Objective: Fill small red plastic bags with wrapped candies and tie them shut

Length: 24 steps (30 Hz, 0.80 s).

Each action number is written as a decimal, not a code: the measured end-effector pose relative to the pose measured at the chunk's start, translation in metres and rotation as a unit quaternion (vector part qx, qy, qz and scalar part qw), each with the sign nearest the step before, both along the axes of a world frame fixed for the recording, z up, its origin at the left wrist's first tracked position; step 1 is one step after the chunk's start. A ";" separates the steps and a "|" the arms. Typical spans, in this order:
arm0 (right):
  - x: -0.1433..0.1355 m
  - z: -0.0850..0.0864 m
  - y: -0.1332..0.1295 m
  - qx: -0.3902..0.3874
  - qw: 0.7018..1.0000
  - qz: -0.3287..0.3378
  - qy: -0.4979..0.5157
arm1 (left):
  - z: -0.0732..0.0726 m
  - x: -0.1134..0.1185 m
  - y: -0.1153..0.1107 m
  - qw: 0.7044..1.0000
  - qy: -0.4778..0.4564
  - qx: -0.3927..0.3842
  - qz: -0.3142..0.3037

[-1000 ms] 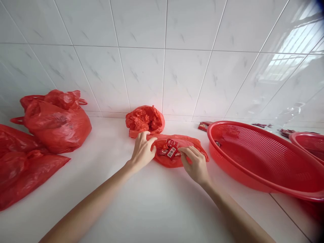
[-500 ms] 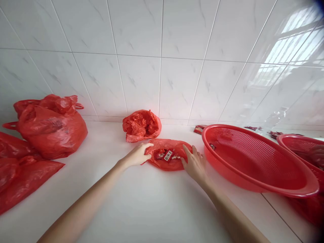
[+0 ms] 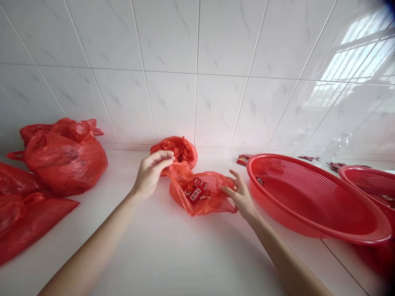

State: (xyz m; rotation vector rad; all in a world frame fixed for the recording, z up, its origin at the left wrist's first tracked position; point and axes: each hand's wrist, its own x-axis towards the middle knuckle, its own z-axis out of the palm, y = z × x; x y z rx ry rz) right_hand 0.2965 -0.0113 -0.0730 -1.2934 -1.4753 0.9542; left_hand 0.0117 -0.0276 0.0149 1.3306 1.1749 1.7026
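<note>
A thin red plastic bag (image 3: 182,196) lies on the white counter with its mouth wide, and several small red-and-white packets (image 3: 196,193) show inside it. My left hand (image 3: 148,170) pinches the bag's upper left part between thumb and fingers and holds it raised and stretched. At the bag's right edge is my right hand (image 3: 242,197), its fingers spread and the fingertips against or just beside the plastic. Behind the bag, by the wall, sits a crumpled red plastic bag (image 3: 191,154), partly covered by my left hand and the raised plastic.
On the right stands a large red perforated basket (image 3: 296,197) with a small packet (image 3: 259,181) inside. A second red basket (image 3: 367,172) is beyond it. Red packets (image 3: 243,159) lie near the wall. Full red bags (image 3: 64,156) fill the left side.
My left hand has moved up and left, pulling the bag's edge with it into a stretched point. The bag has spread wider, and my right hand's fingers have opened away from its rim.
</note>
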 end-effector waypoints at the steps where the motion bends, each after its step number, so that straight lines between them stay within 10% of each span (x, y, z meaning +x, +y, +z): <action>1: -0.001 0.006 -0.003 -0.011 0.997 0.028 0.076 | 0.003 0.005 -0.005 0.999 0.012 -0.002 -0.032; 7: -0.016 0.029 -0.027 0.008 0.963 0.140 0.231 | 0.004 0.056 -0.055 0.934 0.256 0.002 -0.250; 15: -0.029 0.023 -0.043 0.037 0.958 0.199 0.202 | -0.043 0.091 -0.060 0.863 0.487 0.061 -0.117; 24: -0.024 0.016 -0.032 0.133 0.980 0.150 0.014 | 0.034 0.061 -0.046 0.974 0.174 0.104 -0.097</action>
